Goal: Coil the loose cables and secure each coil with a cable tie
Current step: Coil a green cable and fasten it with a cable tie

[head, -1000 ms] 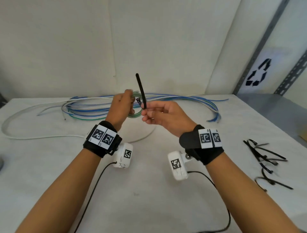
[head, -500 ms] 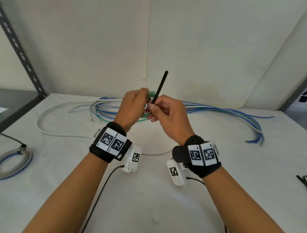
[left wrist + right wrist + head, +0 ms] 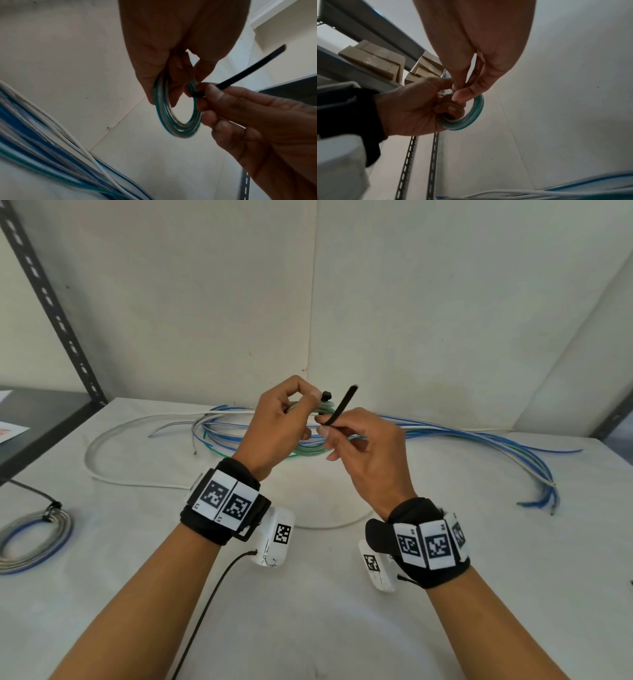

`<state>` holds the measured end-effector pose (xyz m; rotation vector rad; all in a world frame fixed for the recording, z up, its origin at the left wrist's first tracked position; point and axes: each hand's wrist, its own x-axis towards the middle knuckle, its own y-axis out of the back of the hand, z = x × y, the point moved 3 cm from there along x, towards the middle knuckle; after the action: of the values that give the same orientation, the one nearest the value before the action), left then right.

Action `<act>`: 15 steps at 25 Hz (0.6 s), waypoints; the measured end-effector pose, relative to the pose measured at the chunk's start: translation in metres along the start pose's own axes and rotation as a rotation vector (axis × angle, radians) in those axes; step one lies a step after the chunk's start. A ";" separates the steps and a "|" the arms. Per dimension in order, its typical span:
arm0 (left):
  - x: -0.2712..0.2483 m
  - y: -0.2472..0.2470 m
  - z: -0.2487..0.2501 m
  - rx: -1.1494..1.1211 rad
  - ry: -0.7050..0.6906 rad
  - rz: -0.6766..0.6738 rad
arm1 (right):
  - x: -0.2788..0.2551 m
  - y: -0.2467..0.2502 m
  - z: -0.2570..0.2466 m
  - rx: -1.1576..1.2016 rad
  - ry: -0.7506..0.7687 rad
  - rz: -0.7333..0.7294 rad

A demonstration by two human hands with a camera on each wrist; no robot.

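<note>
My left hand (image 3: 277,419) grips a small green-and-clear cable coil (image 3: 178,121) above the table, fingers curled round its turns; the coil (image 3: 471,115) also shows from the right wrist. A black cable tie (image 3: 340,407) slants up to the right beside the coil. My right hand (image 3: 346,436) pinches the tie's strap (image 3: 248,69) between thumb and forefinger, close against the left hand. The tie's square head (image 3: 326,396) sticks out at my left fingertips. Whether the strap runs through the head is hidden by the fingers.
Loose blue, white and green cables (image 3: 479,440) lie across the back of the white table (image 3: 308,611). A tied coil (image 3: 30,539) rests at the left edge. A dark metal rack upright (image 3: 51,302) and a shelf stand at the left. Wrist-camera leads hang below my forearms.
Both hands have lifted a little and stay together. The tie's free end has tipped further to the right. The view has shifted left, so the spare ties on the right are out of sight.
</note>
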<state>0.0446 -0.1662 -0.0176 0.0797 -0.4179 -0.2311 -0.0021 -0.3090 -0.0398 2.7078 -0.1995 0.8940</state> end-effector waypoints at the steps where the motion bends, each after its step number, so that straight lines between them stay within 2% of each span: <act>1: 0.001 0.002 0.000 -0.006 -0.020 0.016 | 0.001 0.001 -0.004 0.061 -0.042 0.004; 5: 0.003 0.006 -0.001 0.003 -0.062 0.087 | 0.003 0.004 -0.018 0.309 -0.163 -0.029; 8: 0.002 0.005 0.004 0.032 -0.117 0.096 | 0.001 0.000 -0.017 0.391 -0.313 -0.094; 11: 0.000 0.001 0.007 0.033 -0.131 0.091 | 0.001 0.000 -0.013 0.581 -0.454 -0.145; 15: -0.002 -0.004 0.011 0.035 -0.145 0.074 | 0.000 -0.001 -0.009 0.683 -0.509 -0.234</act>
<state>0.0377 -0.1698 -0.0091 0.0820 -0.5687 -0.1565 -0.0071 -0.3057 -0.0334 3.4439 0.3925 0.1962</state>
